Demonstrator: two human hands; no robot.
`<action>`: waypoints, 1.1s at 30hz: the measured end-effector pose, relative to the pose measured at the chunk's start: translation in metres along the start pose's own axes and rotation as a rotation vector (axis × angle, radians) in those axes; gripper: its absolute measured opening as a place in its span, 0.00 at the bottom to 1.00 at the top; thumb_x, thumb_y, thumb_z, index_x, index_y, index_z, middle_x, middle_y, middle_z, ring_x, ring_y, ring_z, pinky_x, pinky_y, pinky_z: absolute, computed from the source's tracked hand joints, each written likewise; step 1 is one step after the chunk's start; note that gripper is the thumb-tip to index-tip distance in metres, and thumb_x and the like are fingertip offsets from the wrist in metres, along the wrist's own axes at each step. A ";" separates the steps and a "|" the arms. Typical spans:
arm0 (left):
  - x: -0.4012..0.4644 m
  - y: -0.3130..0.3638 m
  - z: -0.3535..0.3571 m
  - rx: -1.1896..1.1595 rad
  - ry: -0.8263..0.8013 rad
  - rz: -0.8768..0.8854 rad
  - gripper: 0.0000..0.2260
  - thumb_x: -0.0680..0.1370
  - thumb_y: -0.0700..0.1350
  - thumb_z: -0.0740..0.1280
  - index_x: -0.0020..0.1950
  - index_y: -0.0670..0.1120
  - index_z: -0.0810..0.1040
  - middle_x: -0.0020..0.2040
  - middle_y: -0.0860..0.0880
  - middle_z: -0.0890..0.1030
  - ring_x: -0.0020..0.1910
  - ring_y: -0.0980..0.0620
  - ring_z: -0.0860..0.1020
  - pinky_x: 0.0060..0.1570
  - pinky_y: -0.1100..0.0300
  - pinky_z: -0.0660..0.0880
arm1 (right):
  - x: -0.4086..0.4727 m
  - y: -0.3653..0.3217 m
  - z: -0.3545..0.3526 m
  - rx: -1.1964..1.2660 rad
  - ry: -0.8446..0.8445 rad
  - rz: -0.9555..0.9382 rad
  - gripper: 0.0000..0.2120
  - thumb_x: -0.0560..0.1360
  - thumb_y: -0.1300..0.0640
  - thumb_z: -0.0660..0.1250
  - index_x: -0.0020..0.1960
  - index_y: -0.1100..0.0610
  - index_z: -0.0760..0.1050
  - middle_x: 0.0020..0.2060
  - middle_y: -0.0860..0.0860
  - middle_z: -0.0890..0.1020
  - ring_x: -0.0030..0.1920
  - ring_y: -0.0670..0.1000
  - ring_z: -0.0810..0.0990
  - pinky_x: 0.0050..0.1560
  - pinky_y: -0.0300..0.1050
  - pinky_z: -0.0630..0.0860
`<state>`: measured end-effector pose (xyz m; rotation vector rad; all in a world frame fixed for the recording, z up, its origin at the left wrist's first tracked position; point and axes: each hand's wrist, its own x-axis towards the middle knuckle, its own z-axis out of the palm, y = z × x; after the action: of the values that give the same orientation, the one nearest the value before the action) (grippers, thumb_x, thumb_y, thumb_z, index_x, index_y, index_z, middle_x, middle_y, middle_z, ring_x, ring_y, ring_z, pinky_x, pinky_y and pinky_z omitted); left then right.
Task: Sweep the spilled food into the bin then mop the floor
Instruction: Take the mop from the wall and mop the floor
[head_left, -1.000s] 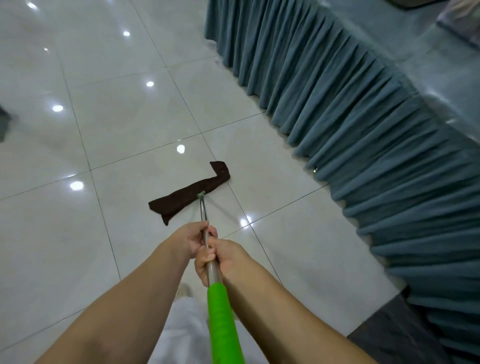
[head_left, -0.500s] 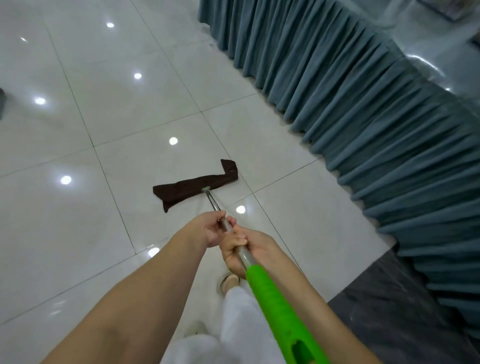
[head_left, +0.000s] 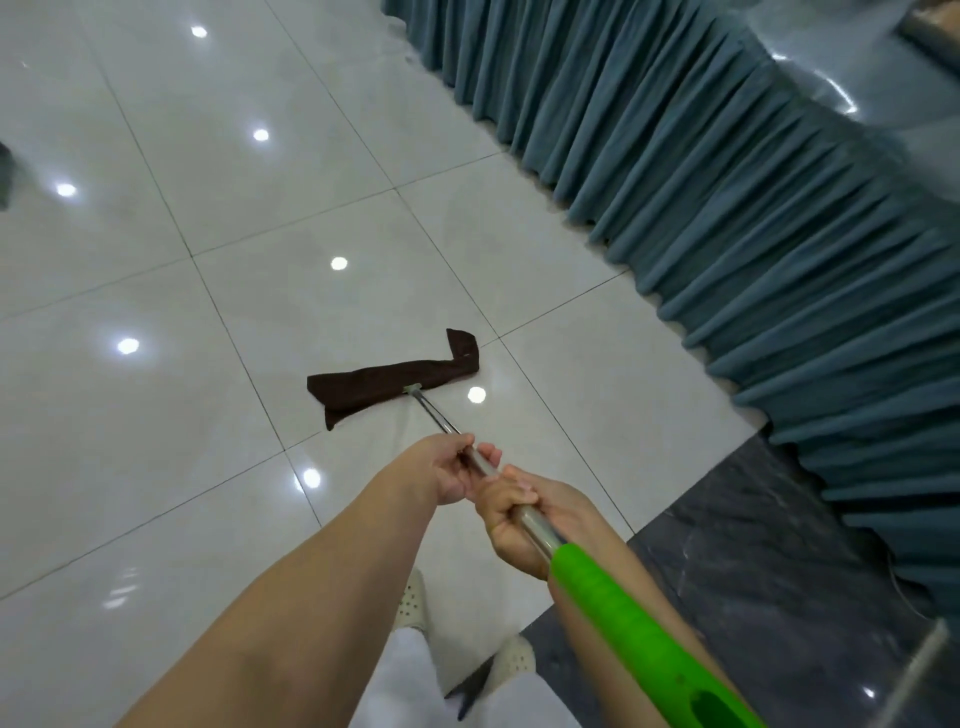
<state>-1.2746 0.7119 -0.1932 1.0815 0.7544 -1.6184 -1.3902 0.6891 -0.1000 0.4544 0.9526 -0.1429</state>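
While no spilled food shows anywhere on the pale floor (head_left: 156, 415), the sweeping half of the job looks finished, and the step in hand reads as mopping.

Ahead of both hands and slightly to their left, the dark brown mop cloth (head_left: 389, 382) lies flat on the tiles, one end folded up toward the pleated teal table skirt (head_left: 727, 208). From the middle of the cloth the mop handle (head_left: 441, 421) runs back as a bare metal pole, then turns into a bright green sleeve (head_left: 623, 623) just behind the nearer hand.

The left hand (head_left: 441, 473) has the forward grip: fingers wrapped fully round the metal pole, closed tight with no gap showing. Touching it from behind, the right hand (head_left: 519, 525) has the rear grip, likewise closed fully round the pole, right where the metal meets the green sleeve. So 2 hands hold 1 tool, stacked one after the other.

To the right of the grip a darker stone strip (head_left: 779, 571) borders the tiles, and the skirt hangs down to it. Below the hands, pale shoes (head_left: 413, 603) stand on the tiles.

My judgement is that the next move calls for a steady push or pull along the pole, keeping the cloth pressed flat, and steering it clear of the skirt hem. No bin is in view.
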 end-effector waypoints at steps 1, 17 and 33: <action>-0.002 -0.011 -0.003 0.001 0.000 0.002 0.14 0.83 0.44 0.56 0.40 0.38 0.68 0.20 0.43 0.73 0.18 0.47 0.77 0.23 0.55 0.77 | -0.005 0.002 -0.010 0.001 0.001 0.011 0.06 0.74 0.65 0.59 0.46 0.57 0.73 0.36 0.48 0.70 0.14 0.48 0.64 0.12 0.32 0.63; -0.028 -0.252 -0.016 -0.034 0.038 0.050 0.13 0.83 0.42 0.57 0.42 0.36 0.70 0.35 0.43 0.73 0.28 0.44 0.79 0.21 0.52 0.77 | -0.119 0.005 -0.213 -0.065 0.035 0.030 0.12 0.81 0.62 0.54 0.42 0.60 0.72 0.32 0.50 0.72 0.12 0.48 0.64 0.11 0.31 0.62; -0.054 -0.354 -0.016 -0.103 0.034 0.125 0.14 0.83 0.43 0.56 0.40 0.36 0.70 0.30 0.43 0.73 0.30 0.48 0.76 0.24 0.58 0.78 | -0.194 0.020 -0.285 -0.233 0.025 0.013 0.11 0.83 0.59 0.53 0.44 0.61 0.69 0.26 0.59 0.75 0.13 0.47 0.63 0.11 0.32 0.62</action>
<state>-1.6026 0.8535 -0.1614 1.0635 0.7690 -1.4441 -1.7109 0.8157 -0.0766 0.2481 0.9778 -0.0135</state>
